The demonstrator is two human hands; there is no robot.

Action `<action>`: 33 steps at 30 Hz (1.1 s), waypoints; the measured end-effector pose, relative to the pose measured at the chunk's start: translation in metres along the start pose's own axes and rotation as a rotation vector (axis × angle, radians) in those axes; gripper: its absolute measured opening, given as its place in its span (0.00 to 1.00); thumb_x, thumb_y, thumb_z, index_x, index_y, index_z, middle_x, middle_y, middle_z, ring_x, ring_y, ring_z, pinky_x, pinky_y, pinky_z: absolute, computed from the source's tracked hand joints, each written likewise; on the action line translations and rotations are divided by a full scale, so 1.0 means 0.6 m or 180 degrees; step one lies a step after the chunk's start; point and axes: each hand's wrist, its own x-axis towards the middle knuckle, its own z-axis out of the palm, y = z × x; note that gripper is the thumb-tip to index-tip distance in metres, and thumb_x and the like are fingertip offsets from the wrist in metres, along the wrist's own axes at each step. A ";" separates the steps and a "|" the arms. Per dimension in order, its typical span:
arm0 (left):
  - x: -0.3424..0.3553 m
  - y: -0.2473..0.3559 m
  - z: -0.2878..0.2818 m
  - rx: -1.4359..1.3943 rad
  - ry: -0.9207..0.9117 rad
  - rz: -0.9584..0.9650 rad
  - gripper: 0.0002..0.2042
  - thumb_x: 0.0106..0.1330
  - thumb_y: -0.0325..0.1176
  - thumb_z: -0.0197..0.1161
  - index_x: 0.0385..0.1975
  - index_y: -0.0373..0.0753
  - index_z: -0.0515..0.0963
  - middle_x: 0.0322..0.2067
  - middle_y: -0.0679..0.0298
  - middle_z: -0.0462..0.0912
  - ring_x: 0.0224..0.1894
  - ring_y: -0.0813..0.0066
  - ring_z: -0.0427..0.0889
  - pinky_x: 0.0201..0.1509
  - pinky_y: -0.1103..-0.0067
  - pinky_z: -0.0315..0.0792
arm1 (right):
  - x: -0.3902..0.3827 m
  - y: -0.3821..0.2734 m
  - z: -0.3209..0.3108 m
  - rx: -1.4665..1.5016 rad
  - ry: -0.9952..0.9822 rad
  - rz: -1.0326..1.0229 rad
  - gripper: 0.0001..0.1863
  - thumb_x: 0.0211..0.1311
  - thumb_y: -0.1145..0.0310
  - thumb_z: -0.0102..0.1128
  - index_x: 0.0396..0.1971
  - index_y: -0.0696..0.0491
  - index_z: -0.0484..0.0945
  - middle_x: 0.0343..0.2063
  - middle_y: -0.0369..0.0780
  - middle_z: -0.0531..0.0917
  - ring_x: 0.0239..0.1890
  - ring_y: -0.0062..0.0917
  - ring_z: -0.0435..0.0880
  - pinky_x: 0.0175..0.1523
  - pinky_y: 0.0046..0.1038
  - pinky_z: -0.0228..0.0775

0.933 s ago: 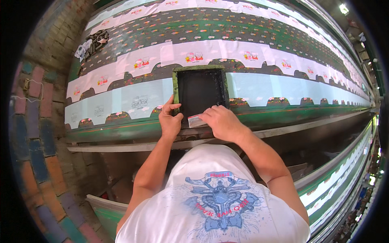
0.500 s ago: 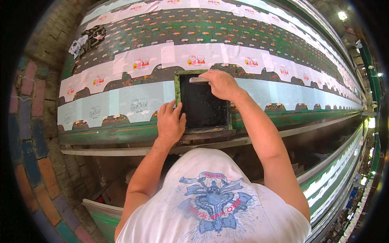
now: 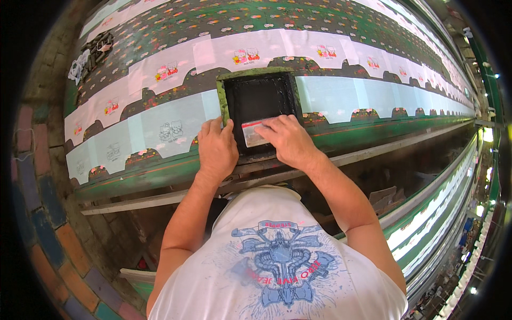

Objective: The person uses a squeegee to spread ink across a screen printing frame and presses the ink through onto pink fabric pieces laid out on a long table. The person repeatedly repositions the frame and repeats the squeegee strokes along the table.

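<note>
A screen printing frame (image 3: 255, 71) with a green-stained rim and dark, ink-covered mesh lies over the row of pale blue fabric pieces (image 3: 346, 98). My left hand (image 3: 218, 152) holds the frame's left side near its lower corner, fingers close together on the rim. Inside the frame, at its near end, my right hand (image 3: 290, 141) grips a squeegee (image 3: 256, 136) with a pale, flat body and a red strip along its top. The squeegee rests tilted on the mesh. Left of the frame, a black line drawing (image 3: 172, 130) of two figures shows on a blue piece.
Beyond, pinkish-white fabric pieces (image 3: 213, 58) carry coloured figure prints. The long green table (image 3: 160, 178) has a pale rail (image 3: 144, 204) along its near edge. Dark rolled pieces (image 3: 98, 50) and a white cloth (image 3: 79, 66) lie far left. Another long table (image 3: 432, 197) stands lower right.
My right hand has drawn the squeegee from the frame's far end toward me to its near end. My left hand stays on the frame's left side. The view has shifted slightly.
</note>
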 end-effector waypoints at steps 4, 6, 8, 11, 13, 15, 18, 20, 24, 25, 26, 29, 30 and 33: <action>-0.004 -0.006 0.013 -0.0132 0.0161 0.0055 0.21 0.68 0.25 0.70 0.62 0.30 0.87 0.62 0.40 0.84 0.63 0.38 0.80 0.66 0.50 0.73 | -0.042 -0.037 -0.002 -0.0003 0.0009 -0.0034 0.27 0.58 0.77 0.72 0.61 0.52 0.88 0.54 0.43 0.90 0.56 0.39 0.85 0.64 0.43 0.75; -0.016 -0.012 0.029 -0.0418 0.0336 -0.0088 0.23 0.66 0.24 0.72 0.63 0.31 0.86 0.64 0.40 0.83 0.65 0.38 0.79 0.70 0.50 0.72 | -0.055 -0.045 -0.002 -0.0025 -0.0102 -0.0046 0.27 0.58 0.75 0.75 0.61 0.52 0.88 0.57 0.43 0.88 0.59 0.39 0.84 0.66 0.43 0.75; -0.028 -0.010 0.047 -0.0788 0.0470 -0.0314 0.25 0.65 0.23 0.74 0.65 0.32 0.86 0.66 0.40 0.82 0.68 0.38 0.78 0.74 0.51 0.71 | -0.061 -0.063 -0.012 0.0163 -0.0250 0.0070 0.26 0.60 0.72 0.77 0.61 0.52 0.88 0.60 0.44 0.87 0.61 0.39 0.83 0.66 0.43 0.75; -0.042 -0.002 0.069 -0.1322 0.0588 -0.0725 0.28 0.62 0.20 0.76 0.66 0.36 0.86 0.71 0.41 0.80 0.74 0.40 0.76 0.80 0.53 0.69 | -0.073 -0.067 -0.025 0.0575 -0.0309 0.0226 0.27 0.64 0.63 0.81 0.62 0.52 0.87 0.66 0.45 0.84 0.68 0.44 0.79 0.72 0.46 0.71; -0.045 0.005 0.080 -0.1534 0.0619 -0.0910 0.30 0.59 0.17 0.75 0.65 0.38 0.87 0.74 0.42 0.79 0.77 0.42 0.75 0.83 0.55 0.67 | -0.090 -0.055 -0.026 0.0794 -0.0036 0.0230 0.29 0.65 0.60 0.82 0.64 0.52 0.87 0.67 0.46 0.83 0.71 0.46 0.78 0.76 0.48 0.69; -0.046 0.010 0.084 -0.1755 0.0646 -0.1160 0.29 0.58 0.16 0.73 0.62 0.40 0.89 0.75 0.44 0.79 0.79 0.45 0.74 0.84 0.57 0.67 | -0.110 -0.050 -0.026 0.0685 0.0402 0.0566 0.29 0.67 0.60 0.80 0.65 0.52 0.86 0.69 0.47 0.82 0.74 0.48 0.76 0.79 0.49 0.66; -0.049 0.009 0.088 -0.1929 0.0720 -0.1314 0.28 0.55 0.14 0.70 0.58 0.41 0.91 0.76 0.45 0.79 0.79 0.48 0.74 0.84 0.59 0.67 | -0.150 -0.031 -0.010 0.0875 0.0913 0.1153 0.27 0.70 0.60 0.79 0.65 0.53 0.86 0.70 0.50 0.82 0.75 0.50 0.75 0.80 0.50 0.65; -0.044 0.015 0.088 -0.2108 0.0855 -0.1336 0.25 0.54 0.14 0.68 0.52 0.41 0.92 0.76 0.46 0.80 0.79 0.49 0.75 0.85 0.59 0.65 | -0.173 -0.017 -0.007 0.1391 0.1162 0.1557 0.25 0.73 0.64 0.76 0.66 0.55 0.86 0.70 0.51 0.83 0.75 0.49 0.77 0.80 0.48 0.67; -0.027 0.063 0.089 -0.2085 0.0962 -0.1157 0.21 0.55 0.14 0.68 0.47 0.40 0.91 0.77 0.47 0.79 0.79 0.51 0.75 0.86 0.56 0.60 | -0.224 0.029 -0.013 0.2295 0.1196 0.1676 0.21 0.76 0.73 0.69 0.66 0.58 0.85 0.71 0.50 0.83 0.75 0.41 0.80 0.81 0.41 0.67; -0.021 0.082 0.098 -0.2115 0.0998 -0.1115 0.20 0.55 0.14 0.68 0.47 0.41 0.91 0.77 0.47 0.79 0.79 0.50 0.75 0.86 0.56 0.60 | -0.237 0.044 -0.017 0.2283 0.1251 0.1645 0.22 0.75 0.72 0.71 0.66 0.58 0.86 0.70 0.50 0.84 0.74 0.42 0.80 0.80 0.42 0.68; -0.013 0.102 0.110 -0.2143 0.1033 -0.1071 0.20 0.56 0.14 0.68 0.47 0.41 0.91 0.77 0.47 0.79 0.79 0.50 0.75 0.86 0.56 0.60 | -0.250 0.061 -0.020 0.2273 0.1307 0.1615 0.22 0.74 0.72 0.72 0.65 0.57 0.86 0.69 0.50 0.84 0.74 0.43 0.81 0.80 0.43 0.68; 0.016 0.174 0.151 -0.2138 0.1084 -0.1017 0.20 0.56 0.14 0.69 0.47 0.41 0.91 0.77 0.45 0.79 0.79 0.49 0.75 0.85 0.57 0.63 | -0.292 0.123 -0.045 0.2201 0.1415 0.1605 0.22 0.72 0.72 0.73 0.64 0.57 0.87 0.68 0.50 0.86 0.72 0.44 0.82 0.80 0.43 0.69; 0.024 0.196 0.176 -0.2226 0.1131 -0.1039 0.20 0.56 0.14 0.69 0.47 0.41 0.91 0.76 0.45 0.79 0.79 0.48 0.75 0.85 0.57 0.64 | -0.309 0.146 -0.054 0.2182 0.1443 0.1608 0.22 0.72 0.72 0.73 0.64 0.57 0.88 0.68 0.50 0.86 0.72 0.44 0.82 0.80 0.43 0.69; 0.049 0.260 0.237 -0.2196 0.1135 -0.1006 0.19 0.55 0.14 0.69 0.45 0.41 0.90 0.76 0.44 0.79 0.78 0.47 0.75 0.84 0.59 0.66 | -0.360 0.220 -0.087 0.2156 0.1444 0.1628 0.22 0.71 0.73 0.73 0.63 0.57 0.88 0.67 0.50 0.87 0.72 0.44 0.83 0.79 0.43 0.69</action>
